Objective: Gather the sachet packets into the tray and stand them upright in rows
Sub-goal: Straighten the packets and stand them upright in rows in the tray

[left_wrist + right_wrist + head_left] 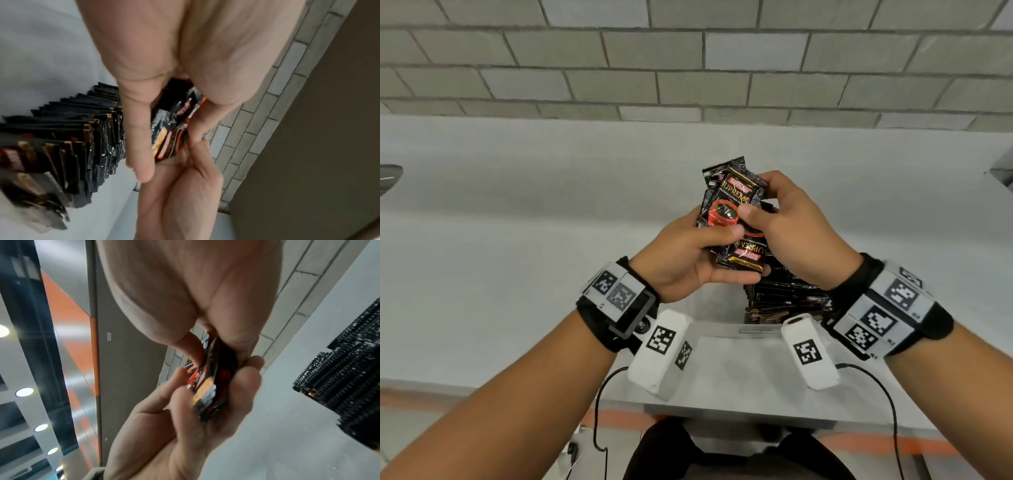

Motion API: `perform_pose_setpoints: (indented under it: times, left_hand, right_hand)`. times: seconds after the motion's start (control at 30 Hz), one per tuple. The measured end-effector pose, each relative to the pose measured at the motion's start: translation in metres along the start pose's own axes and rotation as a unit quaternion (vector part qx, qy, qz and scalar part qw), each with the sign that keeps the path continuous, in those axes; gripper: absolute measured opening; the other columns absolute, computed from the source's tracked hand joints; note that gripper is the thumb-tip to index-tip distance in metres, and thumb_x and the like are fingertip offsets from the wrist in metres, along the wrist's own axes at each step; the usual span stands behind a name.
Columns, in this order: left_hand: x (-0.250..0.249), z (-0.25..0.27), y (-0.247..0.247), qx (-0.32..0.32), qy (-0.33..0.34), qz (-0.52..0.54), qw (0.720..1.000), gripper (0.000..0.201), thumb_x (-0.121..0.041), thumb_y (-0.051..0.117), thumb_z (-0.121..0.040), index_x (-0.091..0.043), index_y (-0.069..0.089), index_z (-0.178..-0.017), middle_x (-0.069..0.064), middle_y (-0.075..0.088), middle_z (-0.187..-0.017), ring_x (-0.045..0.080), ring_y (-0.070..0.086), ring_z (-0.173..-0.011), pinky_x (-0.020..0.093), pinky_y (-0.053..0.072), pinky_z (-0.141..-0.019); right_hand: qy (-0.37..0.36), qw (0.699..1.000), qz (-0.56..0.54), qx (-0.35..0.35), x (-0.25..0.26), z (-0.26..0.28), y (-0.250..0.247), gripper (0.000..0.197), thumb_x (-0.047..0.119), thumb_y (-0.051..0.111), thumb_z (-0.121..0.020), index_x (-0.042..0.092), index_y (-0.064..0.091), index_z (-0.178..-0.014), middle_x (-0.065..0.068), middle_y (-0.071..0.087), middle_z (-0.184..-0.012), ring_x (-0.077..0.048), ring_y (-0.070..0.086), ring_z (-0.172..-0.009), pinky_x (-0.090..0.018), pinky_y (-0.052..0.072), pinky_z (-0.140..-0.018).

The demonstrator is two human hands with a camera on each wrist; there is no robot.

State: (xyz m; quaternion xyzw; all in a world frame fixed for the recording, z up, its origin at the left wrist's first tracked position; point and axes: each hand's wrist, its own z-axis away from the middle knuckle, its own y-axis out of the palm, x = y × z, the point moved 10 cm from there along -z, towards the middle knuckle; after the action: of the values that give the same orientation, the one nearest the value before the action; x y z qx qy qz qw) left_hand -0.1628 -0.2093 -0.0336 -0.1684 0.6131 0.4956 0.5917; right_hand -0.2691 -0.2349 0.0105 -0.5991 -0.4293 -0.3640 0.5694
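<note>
While both hands meet above the near edge of the table (482, 212), they share a small bundle of sachet packets (736, 212): glossy black foil rectangles with serrated ends, red-and-gold lettering and a printed red cup. The left hand (688, 260) cradles the bundle from below, fingers curled under it and the thumb pressed across the front packet. The right hand (787, 222) closes on the same bundle from the right, its thumb laid on the printed face and its fingers wrapped behind. The packets are fanned unevenly, some with lettering upright, at least one turned upside down.

Below and just beyond the hands, the tray (726, 329) sits at the table's near edge, a pale, matte, straight-sided container. Inside it, a row of standing packets (787, 298) is packed on edge, face to face. From the left wrist view this row (82, 129) reads as a stack of thin black leaves with gold corner bands and crimped, saw-toothed seams catching light; from the right wrist view the same zigzag edges (345, 378) show as dense black ridges.

The tabletop is smooth, flat and pale grey. Behind it rises a wall of rectangular grey blocks (688, 61) with dark mortar lines. Each wrist carries a black strap with white boxy housings (883, 315) printed with square black-and-white markers, and thin black cables (599, 404) hang off the table edge.
</note>
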Motion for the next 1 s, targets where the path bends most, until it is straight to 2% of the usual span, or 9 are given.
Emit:
perform_pose_setpoints:
  times: [0.07,0.23,0.33,0.47,0.6,0.7,0.8,0.87,1.0]
  left_hand:
    - [0.0,-0.002,-0.007,-0.026,0.019,-0.005,0.999,0.043,0.002,0.057,-0.098,-0.007,0.05,-0.14,0.019,0.07,-0.118,0.046,0.072,-0.099,0.042,0.061,-0.077]
    - [-0.001,-0.001,-0.03,-0.084,0.047,-0.028,0.995,0.037,0.002,0.062,-0.095,0.0,0.056,-0.132,0.02,0.072,-0.111,0.045,0.072,-0.093,0.035,0.062,-0.08]
    - [-0.001,0.002,-0.036,-0.086,0.049,-0.047,0.994,0.035,0.001,0.064,-0.094,0.001,0.057,-0.129,0.017,0.073,-0.109,0.042,0.073,-0.092,0.032,0.062,-0.08]
    - [-0.002,0.004,-0.038,-0.076,0.053,-0.073,0.993,0.036,0.0,0.064,-0.095,0.003,0.056,-0.13,0.023,0.071,-0.118,0.038,0.073,-0.09,0.035,0.062,-0.082]
    - [-0.003,0.008,-0.045,-0.072,0.044,-0.1,0.991,0.036,0.002,0.066,-0.093,0.004,0.058,-0.127,0.023,0.072,-0.112,0.037,0.074,-0.083,0.035,0.063,-0.075]
    - [-0.007,0.014,-0.071,-0.134,0.049,-0.119,0.983,0.039,0.003,0.071,-0.089,0.003,0.06,-0.126,0.024,0.072,-0.112,0.041,0.074,-0.083,0.039,0.064,-0.072]
    - [-0.017,0.028,-0.106,-0.225,0.082,-0.126,0.963,0.038,0.004,0.073,-0.087,-0.001,0.063,-0.123,0.022,0.073,-0.111,0.04,0.075,-0.086,0.043,0.064,-0.07]
    - [-0.021,0.04,-0.126,-0.276,0.107,-0.113,0.949,0.035,0.003,0.073,-0.087,-0.003,0.064,-0.121,0.02,0.074,-0.11,0.042,0.075,-0.088,0.043,0.064,-0.07]
    - [-0.015,0.051,-0.141,-0.3,0.117,-0.058,0.945,0.03,0.002,0.07,-0.089,-0.001,0.064,-0.118,0.022,0.073,-0.112,0.048,0.073,-0.087,0.041,0.064,-0.071]
  right_hand:
    - [0.0,1.0,0.025,0.006,0.0,-0.003,0.002,0.032,0.026,0.063,-0.093,0.023,0.056,-0.123,-0.004,0.063,-0.121,-0.02,0.066,-0.105,-0.043,0.053,-0.094]
    - [-0.03,0.996,0.083,0.033,0.009,-0.007,0.0,0.028,0.01,0.067,-0.088,0.025,0.061,-0.111,0.011,0.072,-0.091,-0.003,0.068,-0.081,-0.018,0.052,-0.073]
    - [-0.048,0.993,0.094,0.053,0.012,-0.007,0.004,0.03,0.017,0.068,-0.09,0.03,0.056,-0.115,0.005,0.073,-0.093,-0.013,0.07,-0.078,-0.031,0.057,-0.076]
    - [-0.088,0.991,0.097,0.031,0.019,-0.011,0.003,0.015,0.031,0.068,-0.094,0.027,0.063,-0.107,0.006,0.067,-0.101,-0.021,0.072,-0.076,-0.044,0.059,-0.076]
    - [-0.084,0.991,0.108,0.016,0.018,-0.025,-0.002,0.014,0.017,0.066,-0.094,0.02,0.061,-0.106,0.003,0.07,-0.102,-0.017,0.069,-0.09,-0.046,0.057,-0.086]
    - [-0.02,0.999,0.03,0.036,0.012,-0.038,-0.008,0.01,0.011,0.058,-0.1,0.01,0.059,-0.109,-0.013,0.071,-0.104,-0.029,0.073,-0.083,-0.049,0.062,-0.075]
    - [-0.022,0.993,0.108,0.028,0.011,-0.054,-0.016,0.017,0.016,0.051,-0.104,0.005,0.064,-0.109,-0.014,0.065,-0.094,-0.029,0.061,-0.074,-0.038,0.052,-0.069]
    - [-0.022,0.981,0.183,0.056,0.007,-0.064,-0.01,0.019,0.02,0.051,-0.104,0.01,0.067,-0.106,-0.012,0.059,-0.086,-0.021,0.051,-0.066,-0.029,0.041,-0.062]
    - [-0.046,0.94,0.303,0.152,-0.003,-0.072,0.019,0.009,0.025,0.072,-0.092,0.019,0.075,-0.098,0.006,0.069,-0.078,-0.001,0.06,-0.055,-0.01,0.043,-0.053]
